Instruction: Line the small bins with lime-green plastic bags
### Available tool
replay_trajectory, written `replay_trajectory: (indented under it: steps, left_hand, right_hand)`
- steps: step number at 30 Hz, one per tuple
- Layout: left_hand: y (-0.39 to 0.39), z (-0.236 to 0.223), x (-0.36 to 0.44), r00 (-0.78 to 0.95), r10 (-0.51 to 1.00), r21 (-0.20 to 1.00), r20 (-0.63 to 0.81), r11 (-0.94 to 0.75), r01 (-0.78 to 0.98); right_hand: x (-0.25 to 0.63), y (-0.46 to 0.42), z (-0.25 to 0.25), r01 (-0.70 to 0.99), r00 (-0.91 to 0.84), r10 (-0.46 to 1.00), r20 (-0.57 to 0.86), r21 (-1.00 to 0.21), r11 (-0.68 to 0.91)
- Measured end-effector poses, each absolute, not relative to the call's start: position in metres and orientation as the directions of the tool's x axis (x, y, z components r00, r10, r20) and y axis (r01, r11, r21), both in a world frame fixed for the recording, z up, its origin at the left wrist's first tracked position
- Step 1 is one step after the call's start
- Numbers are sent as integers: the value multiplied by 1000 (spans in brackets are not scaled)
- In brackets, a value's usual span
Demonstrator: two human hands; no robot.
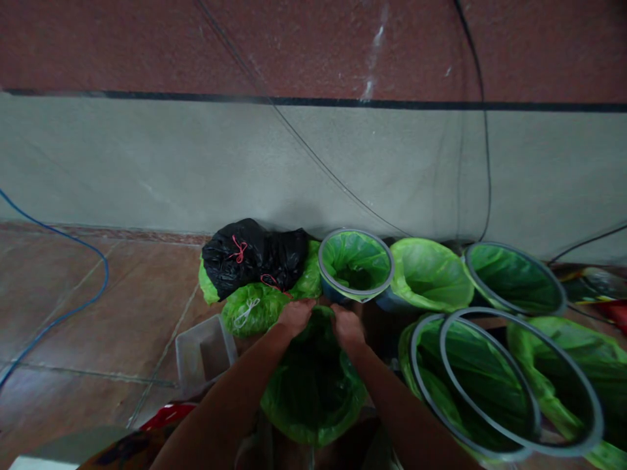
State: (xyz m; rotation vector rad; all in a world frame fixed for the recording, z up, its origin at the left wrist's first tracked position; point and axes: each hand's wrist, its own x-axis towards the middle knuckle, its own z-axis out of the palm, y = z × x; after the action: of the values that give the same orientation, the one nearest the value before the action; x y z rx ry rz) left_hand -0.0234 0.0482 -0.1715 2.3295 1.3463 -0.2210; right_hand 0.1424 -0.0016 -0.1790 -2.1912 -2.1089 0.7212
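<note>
Both grips are closed on the gathered top of a translucent green plastic bag [313,391] on the floor: left hand [295,316] and right hand [347,326] pinch its neck together. Tying appears to be in hand; a knot would be needed next. Beyond, tied black and green bags [255,261] are heaped, and green-lined grey-rimmed bins [355,264] stand open, contents unclear.

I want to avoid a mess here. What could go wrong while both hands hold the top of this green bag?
The left hand and right hand pinch the thin green bag at its far edge; it might tear. The loose grey rings lie close and could be knocked.
</note>
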Motion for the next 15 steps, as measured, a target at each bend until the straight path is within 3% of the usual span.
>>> replay_trajectory:
  steps: [4,9,12,15]
  left_hand:
    - [47,-160,-28,416,807,229,-419,-349,909]
    - [42,-136,-47,305,900,300,-310,-212,930]
    - [27,-126,-70,16,950,380,-313,109,918]
    - [1,-123,-90,-283,887,402,-364,424,811]
  right_hand:
    - [140,0,-170,961,26,915,-402,-243,-135]
    - [147,-4,-157,930,54,937,-346,-324,-173]
    - [158,-11,-147,901,88,948,-306,-382,-206]
    - [171,-25,-140,876,140,931,-338,-395,-275]
